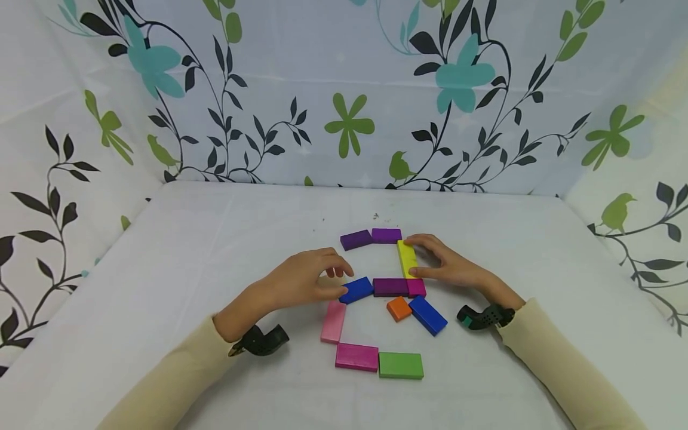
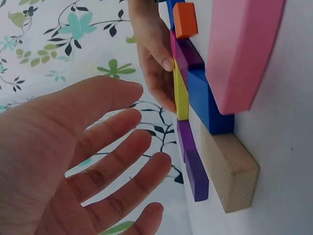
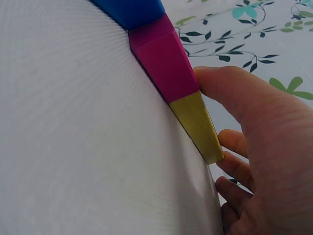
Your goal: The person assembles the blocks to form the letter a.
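My right hand (image 1: 450, 266) holds a yellow block (image 1: 407, 258) lengthwise, thumb at its near end and fingertips at the far end. That near end meets a small magenta block (image 1: 416, 288), beside a dark purple block (image 1: 390, 287). My left hand (image 1: 306, 278) hovers over the left side with spread, relaxed fingers and nothing between them. Closest to its thumb in the head view is a blue block (image 1: 358, 291). A plain wooden block (image 2: 242, 178) shows in the left wrist view, lying past that blue one; the left hand hides it in the head view.
Two purple blocks (image 1: 356, 240) lie end to end at the back. Nearer are a pink block (image 1: 334, 322), a magenta block (image 1: 357, 357), and a green block (image 1: 401, 365). An orange block (image 1: 399, 309) sits beside another blue block (image 1: 428, 315). Patterned cloth (image 1: 290, 89) walls the white table.
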Demonstrator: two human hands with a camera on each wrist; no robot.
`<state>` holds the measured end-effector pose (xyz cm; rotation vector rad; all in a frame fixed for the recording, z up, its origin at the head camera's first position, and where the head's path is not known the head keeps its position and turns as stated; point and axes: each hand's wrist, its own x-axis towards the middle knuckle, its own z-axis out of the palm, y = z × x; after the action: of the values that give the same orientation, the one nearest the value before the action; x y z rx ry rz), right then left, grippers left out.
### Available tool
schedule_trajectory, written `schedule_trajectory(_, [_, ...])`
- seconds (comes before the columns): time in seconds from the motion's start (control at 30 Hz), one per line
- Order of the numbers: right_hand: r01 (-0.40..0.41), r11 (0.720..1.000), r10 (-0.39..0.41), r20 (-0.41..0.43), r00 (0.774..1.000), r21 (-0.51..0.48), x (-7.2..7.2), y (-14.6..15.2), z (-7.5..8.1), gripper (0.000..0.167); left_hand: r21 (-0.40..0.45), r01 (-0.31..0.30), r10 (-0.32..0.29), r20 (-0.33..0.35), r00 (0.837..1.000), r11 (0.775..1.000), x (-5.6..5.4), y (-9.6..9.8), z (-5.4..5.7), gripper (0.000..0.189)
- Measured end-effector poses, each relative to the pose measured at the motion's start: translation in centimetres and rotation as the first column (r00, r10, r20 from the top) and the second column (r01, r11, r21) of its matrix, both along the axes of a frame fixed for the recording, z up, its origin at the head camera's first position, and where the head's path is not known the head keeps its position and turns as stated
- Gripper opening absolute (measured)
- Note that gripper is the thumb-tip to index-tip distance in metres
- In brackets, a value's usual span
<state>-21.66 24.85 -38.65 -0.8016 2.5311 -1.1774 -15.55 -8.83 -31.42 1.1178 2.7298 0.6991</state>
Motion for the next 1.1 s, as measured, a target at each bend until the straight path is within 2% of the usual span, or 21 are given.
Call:
schedule_trajectory(0.23, [-0.002,1.000,0.003,0.009,1.000,-0.010,0.1,0.0,0.2,0.063,0.008,-0.008,0.008,0.038,0.999,1.000,-0.9,-0.9,-0.4,0.030])
schedule_trajectory(0.7, [0.001,1.000,-0.001,0.017,1.000,-0.011,0.2,0.0,0.1,0.064,-0.068,-0.056,0.065,0.131,0.989,0.996,-2.0,-1.7,-1.6,0.040])
schedule_trajectory(1.1, [-0.005,1.000,0.005,0.020,1.000,-0.016,0.1,0.0,0.1,0.063,-0.045,-0.067,0.075,0.212,0.974,0.997,-2.8,-2.3,-2.5,0.044])
